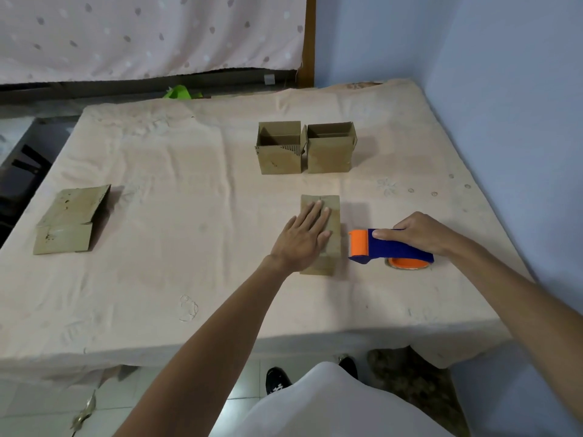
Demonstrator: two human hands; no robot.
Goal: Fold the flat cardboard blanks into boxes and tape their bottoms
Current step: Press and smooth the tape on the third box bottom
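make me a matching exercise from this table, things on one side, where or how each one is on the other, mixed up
Things:
1 tape dispenser
2 flat blank
3 near box
4 two far boxes

States:
a standing side by side, tops open
b pressed under the flat left hand
c lying alone at the left of the table
d gripped by the right hand

Pairs: 1-d, 2-c, 3-b, 4-a
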